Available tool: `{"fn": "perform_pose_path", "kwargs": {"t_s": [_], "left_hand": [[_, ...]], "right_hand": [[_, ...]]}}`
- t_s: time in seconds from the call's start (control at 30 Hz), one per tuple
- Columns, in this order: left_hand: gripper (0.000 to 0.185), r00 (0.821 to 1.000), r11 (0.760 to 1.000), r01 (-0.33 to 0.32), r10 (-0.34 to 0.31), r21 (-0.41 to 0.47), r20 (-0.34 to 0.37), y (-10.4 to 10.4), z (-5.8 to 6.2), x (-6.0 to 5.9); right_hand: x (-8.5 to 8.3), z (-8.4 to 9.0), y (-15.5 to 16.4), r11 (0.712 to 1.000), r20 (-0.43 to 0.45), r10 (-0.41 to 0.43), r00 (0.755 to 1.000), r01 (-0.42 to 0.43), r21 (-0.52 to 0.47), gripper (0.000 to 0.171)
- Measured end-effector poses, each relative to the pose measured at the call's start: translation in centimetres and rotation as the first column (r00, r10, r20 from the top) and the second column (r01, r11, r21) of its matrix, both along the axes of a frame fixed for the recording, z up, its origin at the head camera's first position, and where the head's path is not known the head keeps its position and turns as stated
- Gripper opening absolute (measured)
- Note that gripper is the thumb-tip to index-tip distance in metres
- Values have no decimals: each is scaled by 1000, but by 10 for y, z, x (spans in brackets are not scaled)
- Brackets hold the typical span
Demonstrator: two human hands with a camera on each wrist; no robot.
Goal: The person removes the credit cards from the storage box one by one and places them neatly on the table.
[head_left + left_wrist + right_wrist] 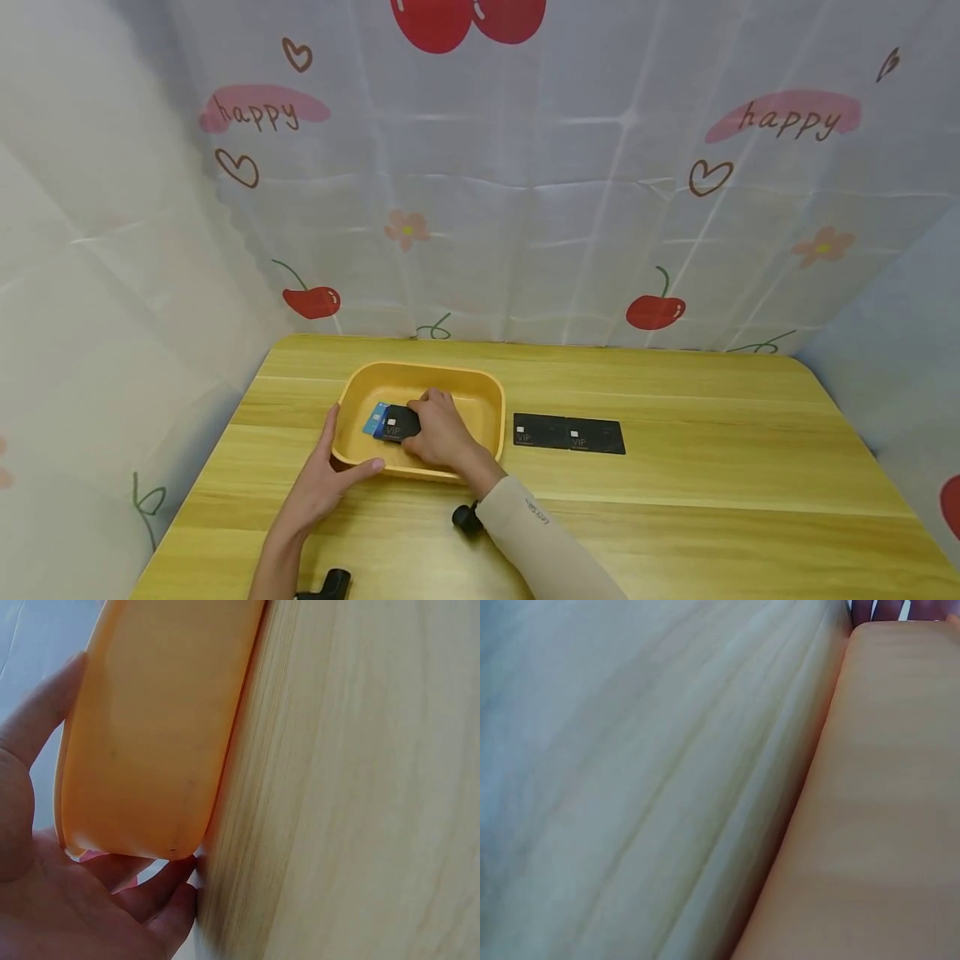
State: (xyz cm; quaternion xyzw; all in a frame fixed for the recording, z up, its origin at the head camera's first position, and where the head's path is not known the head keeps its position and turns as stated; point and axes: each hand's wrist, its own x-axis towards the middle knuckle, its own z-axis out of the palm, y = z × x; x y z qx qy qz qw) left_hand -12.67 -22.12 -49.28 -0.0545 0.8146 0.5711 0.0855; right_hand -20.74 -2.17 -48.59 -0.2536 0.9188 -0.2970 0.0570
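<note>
A yellow plastic basin (491, 400) sits on the table. Its front left corner is gripped by my left hand (318, 487), thumb on the front rim and fingers round the left side; the left wrist view shows the fingers (161, 889) against the outer wall. Inside the basin, my right hand (442, 429) pinches the right edge of a black VIP card (397, 425). Blue cards (375, 417) lie partly under that card, and how many they are I cannot tell. The right wrist view shows mostly the basin's outer wall (877, 787); the card is hidden there.
Two black VIP cards (540, 431) lie side by side on the wooden table (697, 508), right of the basin. Black wrist devices (467, 520) show near both wrists. A patterned white curtain (517, 250) hangs behind the table's back edge.
</note>
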Motion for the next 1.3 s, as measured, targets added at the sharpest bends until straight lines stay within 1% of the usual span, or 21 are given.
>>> {"fn": "perform_pose_path", "kwargs": {"t_s": [0.1,0.2,0.3,0.4,0.53,0.7,0.8,0.93,1.1,1.3], "left_hand": [[116,1000,1000,2,-2,6,-1,1,-1,-1],[116,1000,1000,4,-4,9,-3,1,-1,-1],[117,1000,1000,6,-6,1,-2,2,0,-2],[116,1000,1000,8,-8,-11,-3,2,1,-3],[116,1000,1000,9,-9,-19,-3,2,1,-4],[116,1000,1000,5,-4,-27,7,1,0,-3],[116,1000,1000,1,-1,-12,9,1,-1,-1],[115,1000,1000,-2,2,13,11,1,-2,0],[116,1000,1000,-14,13,10,20,2,0,1],[117,1000,1000,-16,16,-8,21,2,2,0]], "right_hand": [[0,-1,1,999,-2,-11,1000,11,-51,53],[0,-1,2,992,36,-28,999,32,-119,55],[1,1,3,983,93,-38,995,54,-177,56],[1,3,3,977,118,-42,992,66,-202,56],[3,6,6,980,110,-41,993,61,-192,57],[8,12,9,986,74,-16,997,28,-165,57],[10,14,11,989,48,6,999,2,-151,56],[14,17,16,989,36,24,999,-18,-145,57],[16,21,29,989,34,41,999,-35,-143,57],[16,27,51,990,26,34,999,-30,-139,58]]}}
